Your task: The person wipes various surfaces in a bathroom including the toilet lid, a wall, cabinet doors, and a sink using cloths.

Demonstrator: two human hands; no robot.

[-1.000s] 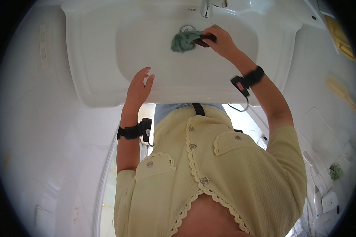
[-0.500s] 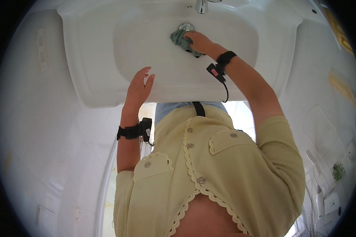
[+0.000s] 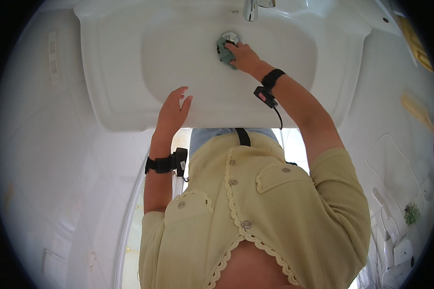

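Observation:
In the white sink basin (image 3: 188, 62), my right hand (image 3: 247, 58) grips a crumpled green cloth (image 3: 226, 54). The cloth bunches against the near side of the round metal drain (image 3: 230, 37) and covers part of it. Dark patches show along the cloth's edge. My left hand (image 3: 172, 111) hovers over the sink's front rim at the left, thumb and fingers apart, holding nothing. A black strap with a small device circles each wrist.
A chrome faucet (image 3: 250, 10) reaches over the back of the sink. Tiled walls stand close on both sides. At the lower right hang a white corded handset (image 3: 382, 202) and a small green plant (image 3: 412, 213). Something yellow (image 3: 416, 45) sits at the upper right.
My right hand has drawn the cloth together into a tighter bunch, its left part pulled rightward. The left hand hardly moves, apart from a slight shift of the whole view.

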